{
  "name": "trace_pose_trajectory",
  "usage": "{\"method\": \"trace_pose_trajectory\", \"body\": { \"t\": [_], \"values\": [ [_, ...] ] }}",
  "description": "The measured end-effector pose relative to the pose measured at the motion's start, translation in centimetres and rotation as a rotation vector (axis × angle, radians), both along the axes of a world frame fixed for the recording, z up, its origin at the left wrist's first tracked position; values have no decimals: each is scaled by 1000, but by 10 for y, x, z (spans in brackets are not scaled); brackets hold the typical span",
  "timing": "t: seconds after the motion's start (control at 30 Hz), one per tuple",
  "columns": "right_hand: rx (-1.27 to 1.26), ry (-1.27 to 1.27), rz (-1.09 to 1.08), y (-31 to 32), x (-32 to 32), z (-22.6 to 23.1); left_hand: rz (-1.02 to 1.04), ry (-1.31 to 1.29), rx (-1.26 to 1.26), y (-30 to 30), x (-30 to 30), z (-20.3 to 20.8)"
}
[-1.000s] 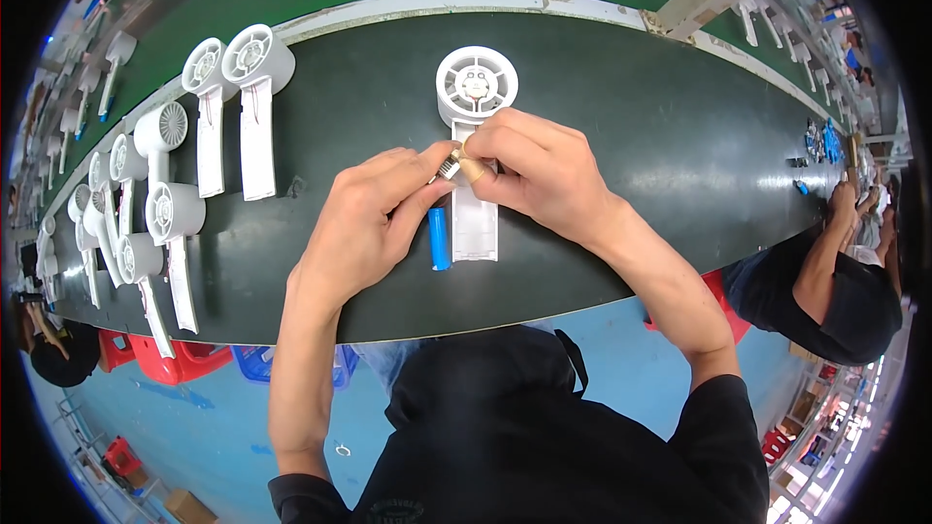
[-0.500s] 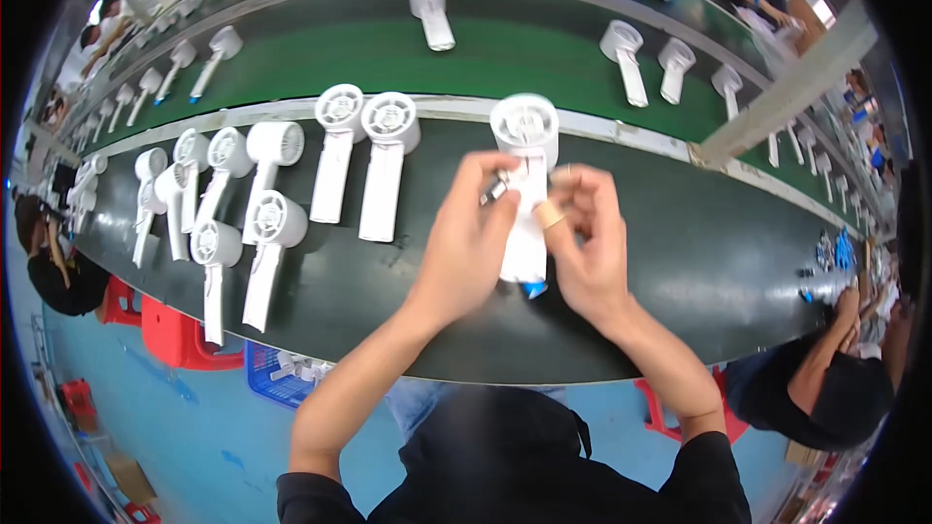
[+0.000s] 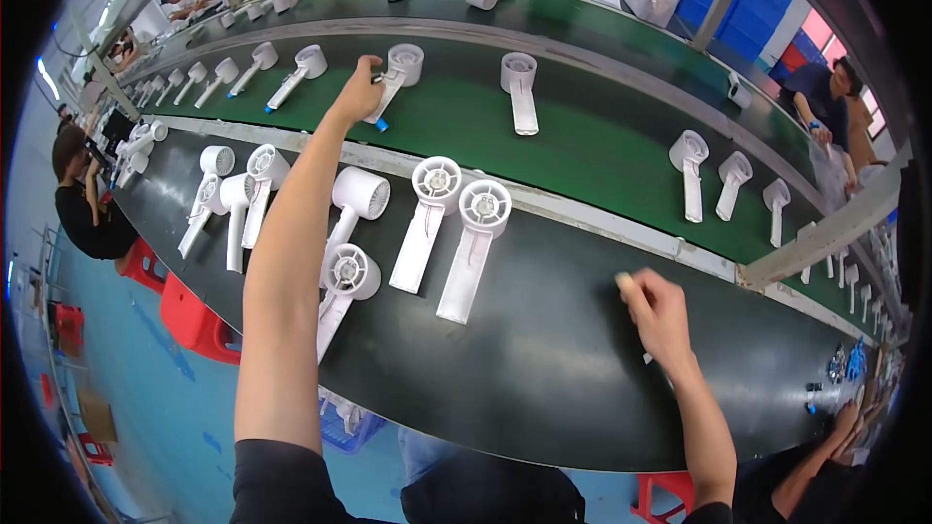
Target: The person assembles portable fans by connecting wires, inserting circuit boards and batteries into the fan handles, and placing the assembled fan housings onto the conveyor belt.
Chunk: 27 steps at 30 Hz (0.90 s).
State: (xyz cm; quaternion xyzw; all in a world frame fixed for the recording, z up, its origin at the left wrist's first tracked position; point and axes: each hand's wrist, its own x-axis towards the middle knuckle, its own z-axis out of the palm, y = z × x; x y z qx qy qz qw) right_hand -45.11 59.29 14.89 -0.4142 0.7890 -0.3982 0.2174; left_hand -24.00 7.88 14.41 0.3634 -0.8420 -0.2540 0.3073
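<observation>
My left hand (image 3: 359,95) reaches over the green belt, beside the handle of a white handheld fan (image 3: 404,65) with a blue piece at its lower end. Its index finger is stretched out near the fan's head; the other fingers are partly hidden. Above the dark tabletop, my right hand (image 3: 662,318) is closed, fingers curled, with a tan cover on one fingertip. A small white bit shows under that hand, too little to name. Two white fans (image 3: 461,267) (image 3: 419,233) lie face up between my arms, their handles toward me.
More white fans (image 3: 349,277) crowd the dark table (image 3: 544,369) at left, partly behind my left forearm. Other fans (image 3: 521,87) lie along the green belt (image 3: 602,146). A metal post (image 3: 825,223) rises at right. Co-workers sit across and at both sides. Red stools (image 3: 194,320) stand below.
The fan that was between both hands lies on the belt at my left hand. My left hand has moved far forward and left; my right hand has moved right. The view has turned.
</observation>
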Motion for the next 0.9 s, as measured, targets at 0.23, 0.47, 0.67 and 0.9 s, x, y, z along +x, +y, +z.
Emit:
{"method": "trace_pose_trajectory", "body": {
  "t": [0.23,0.47,0.67,0.9],
  "values": [
    [-166,104,-58,62,15,-15,248,-464,-164,-28,-4,13],
    [-101,92,-35,58,4,-9,-108,-148,-72,41,-148,28],
    [-255,244,51,66,12,5,-188,-470,-551,-28,-173,-39],
    [-101,1040,-918,285,-156,-16,-290,-34,-133,124,-191,52]
  ]
}}
